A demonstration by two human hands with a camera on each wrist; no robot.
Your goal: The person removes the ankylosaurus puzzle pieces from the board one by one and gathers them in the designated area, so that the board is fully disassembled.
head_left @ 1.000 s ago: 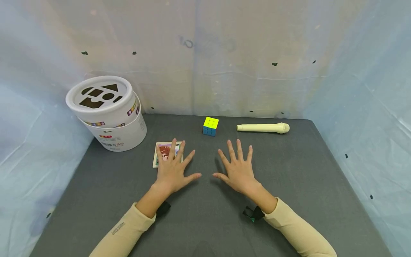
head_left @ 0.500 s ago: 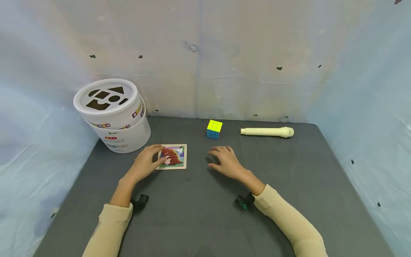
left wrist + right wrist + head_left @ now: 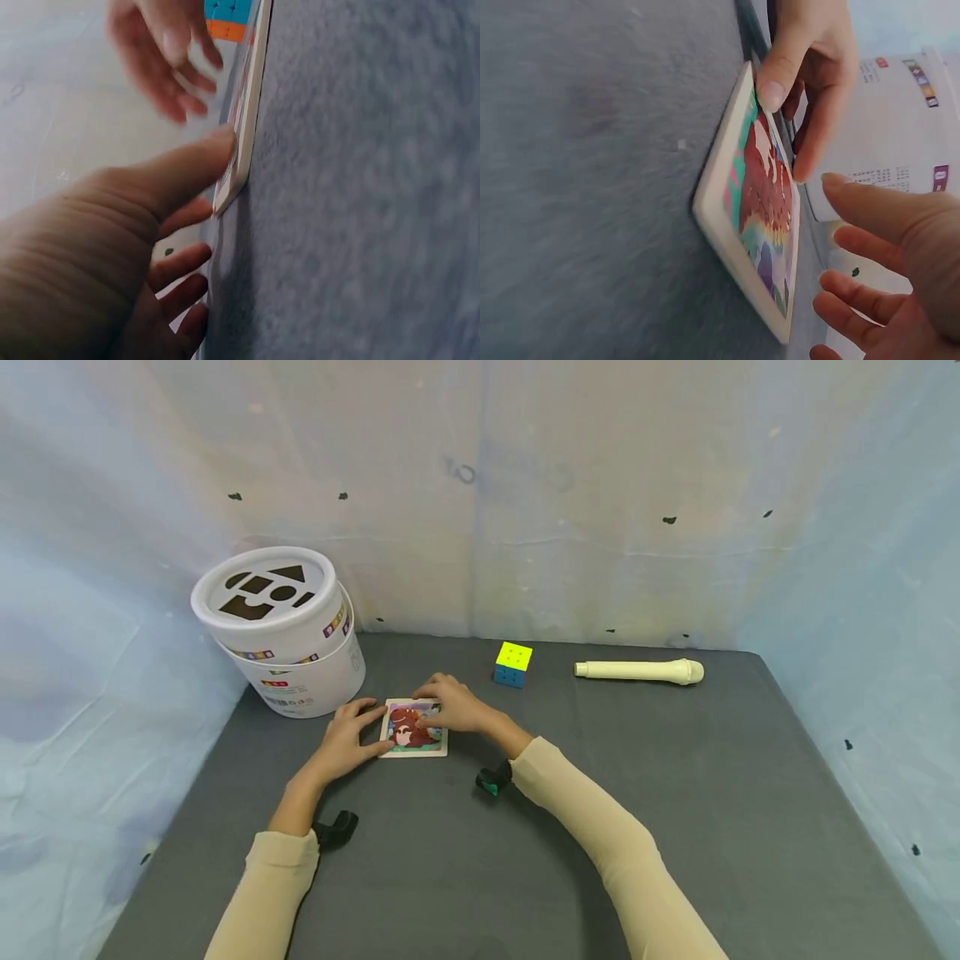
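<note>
A square dinosaur picture puzzle (image 3: pixel 407 737) with a pale wooden frame lies flat on the dark table. My left hand (image 3: pixel 343 745) holds its left side, thumb at the near left corner and fingers at the left edge. In the right wrist view the left thumb and index finger straddle the corner of the puzzle (image 3: pixel 765 195). Above the puzzle's right part is my right hand (image 3: pixel 461 708), its fingers loosely bent and spread. The right wrist view shows a gap between the right hand's fingers (image 3: pixel 870 206) and the puzzle.
A white bucket (image 3: pixel 315 681) with a shape-cutout lid (image 3: pixel 262 593) stands at the back left. Behind the puzzle sits a yellow-topped cube (image 3: pixel 512 665). A pale toy microphone (image 3: pixel 637 671) lies at the back right. Plastic sheeting (image 3: pixel 562 527) surrounds the table (image 3: pixel 465 877).
Both hands were spread over the table at first. The left hand moved left to the puzzle's left edge; the right then came left over the puzzle. The view shifted slightly.
</note>
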